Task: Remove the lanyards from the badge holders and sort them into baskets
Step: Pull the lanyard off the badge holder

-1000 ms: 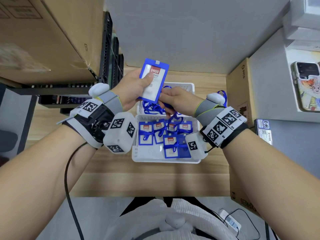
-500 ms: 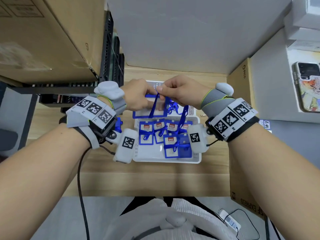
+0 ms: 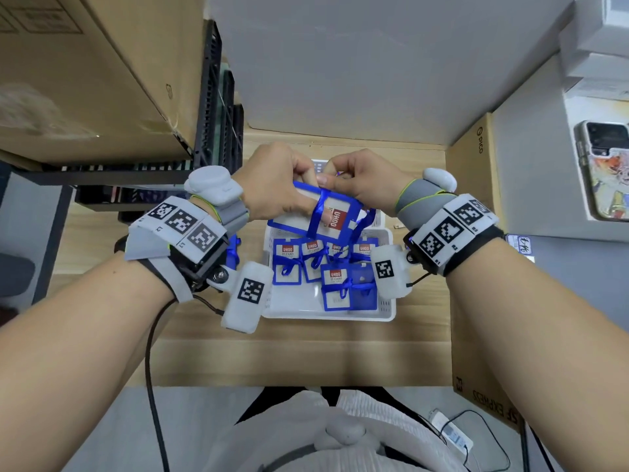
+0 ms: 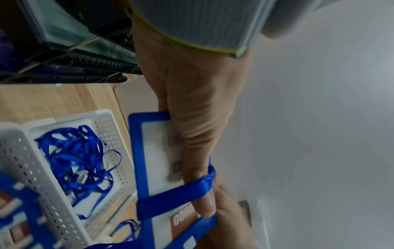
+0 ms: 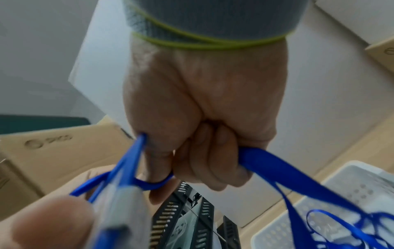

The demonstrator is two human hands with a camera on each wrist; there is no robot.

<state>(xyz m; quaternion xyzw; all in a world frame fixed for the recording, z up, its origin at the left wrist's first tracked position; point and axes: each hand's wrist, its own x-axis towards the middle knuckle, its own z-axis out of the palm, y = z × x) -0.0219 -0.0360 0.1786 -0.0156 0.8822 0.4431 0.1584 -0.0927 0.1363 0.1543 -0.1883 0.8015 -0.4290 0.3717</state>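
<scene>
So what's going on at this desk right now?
A person is taking a blue lanyard off a blue badge holder held above two white baskets. The left hand grips the holder while the right hand pinches the ribbon at its top edge; the ribbon is not off yet. The near basket holds more badge holders with lanyards on them. The far basket holds a tangle of loose lanyards.
</scene>
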